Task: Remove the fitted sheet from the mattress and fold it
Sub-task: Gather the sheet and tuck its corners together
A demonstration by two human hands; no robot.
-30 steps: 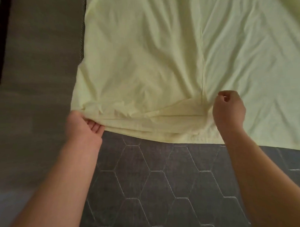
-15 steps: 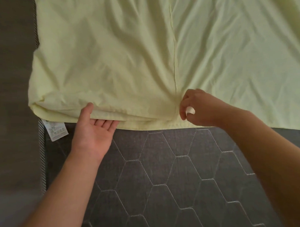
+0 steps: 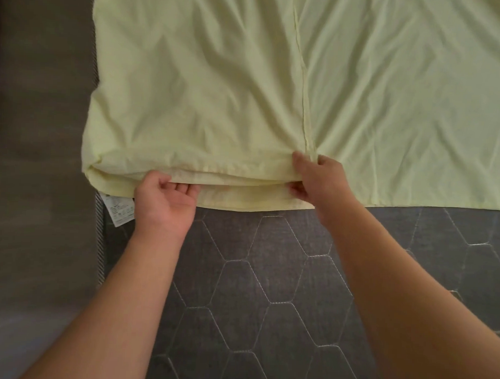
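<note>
Both hands have closed: left hand (image 3: 164, 202) and right hand (image 3: 317, 179) now pinch the fitted sheet (image 3: 218, 103) hem; I'd keep layers aligned, lifting evenly

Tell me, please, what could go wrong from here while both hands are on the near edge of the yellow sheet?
1. The left hand grips only the upper layers of the fitted sheet; lower layers show beneath its fingers, so they may slip and leave the fold uneven.
2. The right hand pinches at the seam, where wrinkles radiate; pulling could lock creases into the fold.
3. The sheet's left edge overhangs the mattress side, so it might slide off toward the floor.
</note>
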